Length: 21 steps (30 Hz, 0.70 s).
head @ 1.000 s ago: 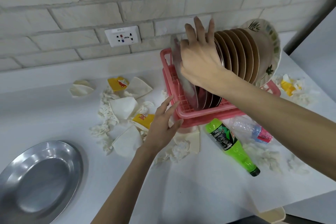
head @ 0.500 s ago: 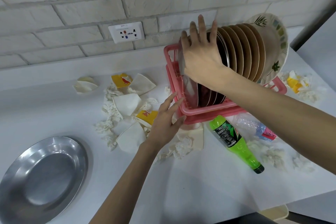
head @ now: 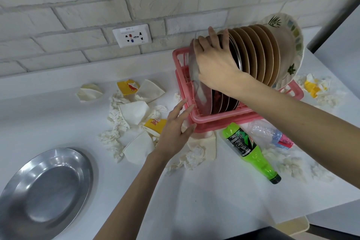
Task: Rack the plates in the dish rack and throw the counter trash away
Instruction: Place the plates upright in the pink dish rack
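At your far left a round metal dish [head: 44,191] lies flat on the white counter [head: 204,200], well apart from everything else. Next comes a scatter of crushed paper cups and tissue [head: 134,113]. Your left hand [head: 173,132] reaches over that litter with its fingers straight and slightly spread. It holds nothing, and its fingertips touch the left front corner of the pink dish rack [head: 214,121].

In the rack's leftmost slot a steel plate [head: 196,84] stands on edge, tilted slightly. Your right hand [head: 216,64] grips its upper rim, fingers bent over the top. Just right of it stand several dark plates, then a row of brown plates [head: 259,54], with a floral plate [head: 288,45] at the far end.

In front of the rack a green bottle [head: 247,150] lies on its side, cap toward you, a clear bottle [head: 268,134] just beside it, tissue wads around them. More yellow and white litter [head: 315,87] sits beyond the rack's right end.
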### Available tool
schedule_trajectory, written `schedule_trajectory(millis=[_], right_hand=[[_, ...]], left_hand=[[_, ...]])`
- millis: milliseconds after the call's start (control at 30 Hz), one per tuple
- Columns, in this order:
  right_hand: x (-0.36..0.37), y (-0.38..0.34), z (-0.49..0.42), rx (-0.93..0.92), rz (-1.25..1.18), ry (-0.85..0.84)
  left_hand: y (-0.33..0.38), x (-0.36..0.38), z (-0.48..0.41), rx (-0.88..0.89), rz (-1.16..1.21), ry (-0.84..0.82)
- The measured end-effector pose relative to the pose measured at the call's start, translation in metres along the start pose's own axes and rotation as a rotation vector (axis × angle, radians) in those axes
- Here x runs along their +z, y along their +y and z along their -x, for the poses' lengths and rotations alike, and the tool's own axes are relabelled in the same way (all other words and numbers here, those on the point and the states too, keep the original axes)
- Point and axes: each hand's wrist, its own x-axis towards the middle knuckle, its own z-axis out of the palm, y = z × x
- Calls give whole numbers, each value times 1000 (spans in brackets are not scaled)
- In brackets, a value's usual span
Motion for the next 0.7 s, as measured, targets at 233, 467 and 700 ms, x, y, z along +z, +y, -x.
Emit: schedule_trajectory(millis=[233, 467, 700], right_hand=[[2, 1, 0, 4, -66, 18], [2, 3, 1, -4, -85, 29], [1, 3, 5, -1, -105, 16]], left_hand=[[2, -4, 1, -7, -10, -16], [2, -3, 1, -11, -25, -21], [6, -11, 2, -44, -3, -34]])
